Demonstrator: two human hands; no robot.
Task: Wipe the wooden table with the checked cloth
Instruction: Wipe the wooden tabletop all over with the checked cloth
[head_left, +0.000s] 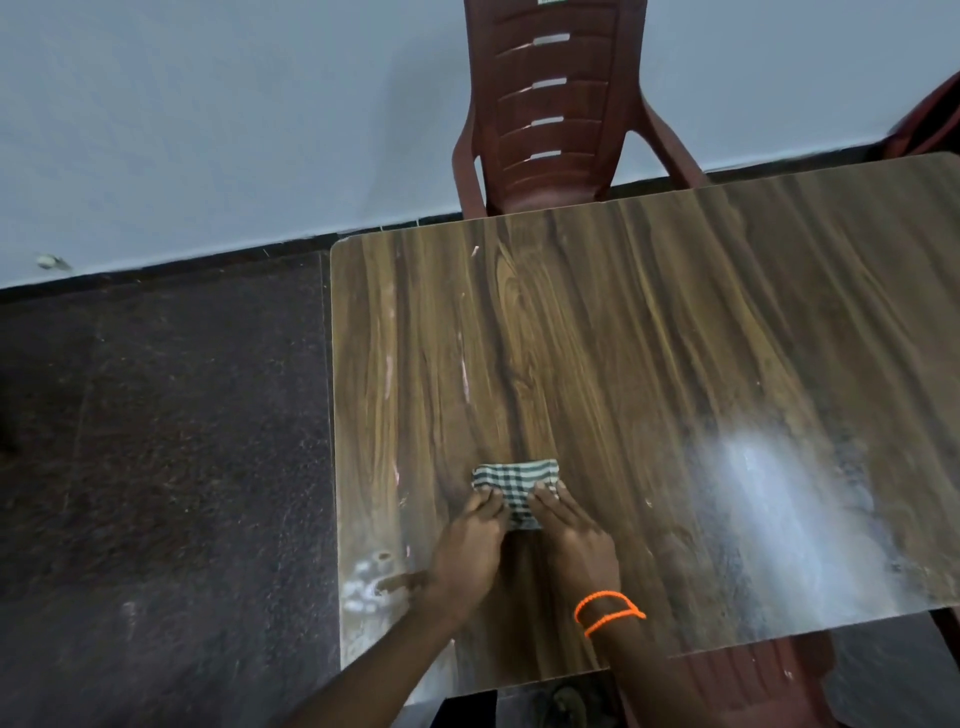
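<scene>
Head view puts your two forearms nearest, an orange cord bracelet (609, 612) looped round the right wrist. Your left hand (467, 540) and right hand (574, 535) lie side by side on the wooden bench (675, 332), fingers straight and flat, tips pressing the near edge of the folded checked cloth (514, 480). The cloth lies on the near left part of the bench. White smears (363, 584) mark the near left corner, and a pale glare patch (769, 493) lies to the right. Beyond the far edge stands a red plastic chair (550, 104) against the wall (208, 104).
</scene>
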